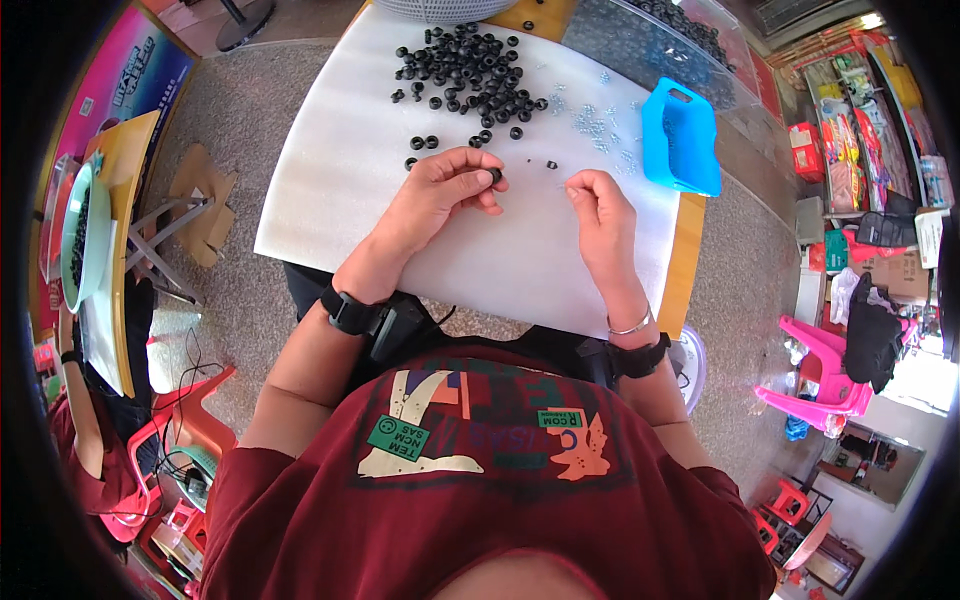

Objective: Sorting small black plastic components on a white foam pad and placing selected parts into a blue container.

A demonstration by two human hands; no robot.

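My left hand [430, 200] is closed over the white sheet [480, 260], its thumb and fingers pinching a small round black part [494, 175]. To its right, my right hand [606, 220] is also closed, thumb against forefinger; whatever is in that pinch is too small to make out. Between the hands, just beyond them, lies a small dark piece [551, 165]. Farther off is a loose pile of round black parts [480, 80] that look like small wheels with a hole. Small silvery pieces, perhaps screws [597, 125], are scattered right of the pile.
A blue plastic tray [709, 160] stands at the sheet's right edge. Behind it is a clear bin [640, 45] of black parts, and a grey basket [440, 8] sits at the far edge. On the left, another person's arm [85, 410] is near a table with a green basin [90, 240].
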